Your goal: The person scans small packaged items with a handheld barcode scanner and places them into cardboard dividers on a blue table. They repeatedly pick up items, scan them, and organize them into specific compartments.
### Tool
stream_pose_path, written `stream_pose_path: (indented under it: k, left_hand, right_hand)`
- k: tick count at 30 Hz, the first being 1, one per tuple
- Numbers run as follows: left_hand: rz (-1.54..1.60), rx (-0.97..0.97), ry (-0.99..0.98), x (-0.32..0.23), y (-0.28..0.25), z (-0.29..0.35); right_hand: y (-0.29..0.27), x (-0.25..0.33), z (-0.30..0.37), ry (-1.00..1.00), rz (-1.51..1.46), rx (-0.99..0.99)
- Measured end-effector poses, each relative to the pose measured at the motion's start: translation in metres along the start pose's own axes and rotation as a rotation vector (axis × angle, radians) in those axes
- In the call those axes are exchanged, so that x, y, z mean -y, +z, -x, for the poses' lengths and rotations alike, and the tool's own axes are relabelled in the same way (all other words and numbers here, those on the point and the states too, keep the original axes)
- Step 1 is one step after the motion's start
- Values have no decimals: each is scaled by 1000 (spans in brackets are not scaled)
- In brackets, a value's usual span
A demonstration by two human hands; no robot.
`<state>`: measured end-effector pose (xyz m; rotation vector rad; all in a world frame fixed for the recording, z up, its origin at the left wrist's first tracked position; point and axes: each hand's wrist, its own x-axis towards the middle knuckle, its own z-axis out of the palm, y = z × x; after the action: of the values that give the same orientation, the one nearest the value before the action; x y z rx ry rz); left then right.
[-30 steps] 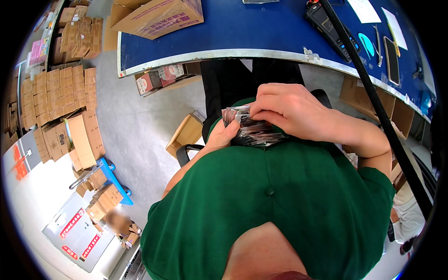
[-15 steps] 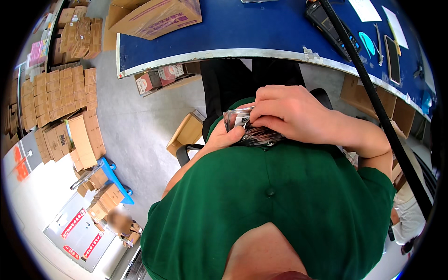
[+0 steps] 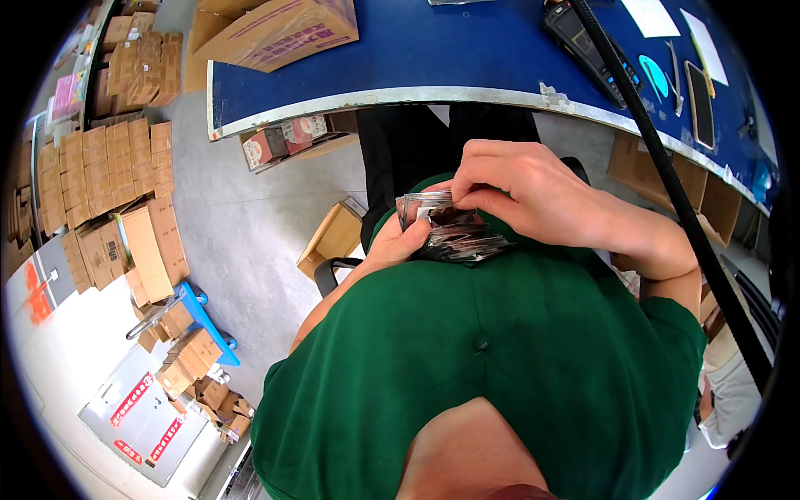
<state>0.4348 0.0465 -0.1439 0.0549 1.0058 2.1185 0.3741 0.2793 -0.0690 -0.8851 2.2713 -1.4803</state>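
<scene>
Left hand (image 3: 398, 243) cups a fanned stack of glossy packets (image 3: 454, 233) against the green shirt (image 3: 500, 358); right hand (image 3: 521, 190) fingers pinch its top edge.

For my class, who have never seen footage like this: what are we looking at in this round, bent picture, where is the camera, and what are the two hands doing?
There is no machine here, only a person working with bare hands. The camera sits on the person's head and looks straight down, so the green shirt fills the lower half. Its very wide lens bends straight edges, which is why the blue table looks curved.

The left hand cradles a stack of small glossy packets against the chest. The right hand rests on top, its fingertips pinching the uppermost packet.

On the table lie a cardboard box, white sheets of paper and a dark flat device. A black cable crosses the right side of the picture. On the grey floor to the left stand many stacked brown cartons and a blue cart.
</scene>
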Motion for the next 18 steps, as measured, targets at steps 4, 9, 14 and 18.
stream_pose_path:
  k: [4,9,14,18]
  left_hand:
    - [29,12,91,5,-3,1]
    - [-34,-42,-31,-3,-1,2]
    - [29,-59,-32,-5,5,0]
    - [82,-27,-35,-8,10,-1]
  right_hand:
    - [7,3,1,-109,97,-13]
    - [9,-1,3,63,-61,-16]
    - [5,3,0,228,-167,28]
    - [6,5,-1,233,-181,1]
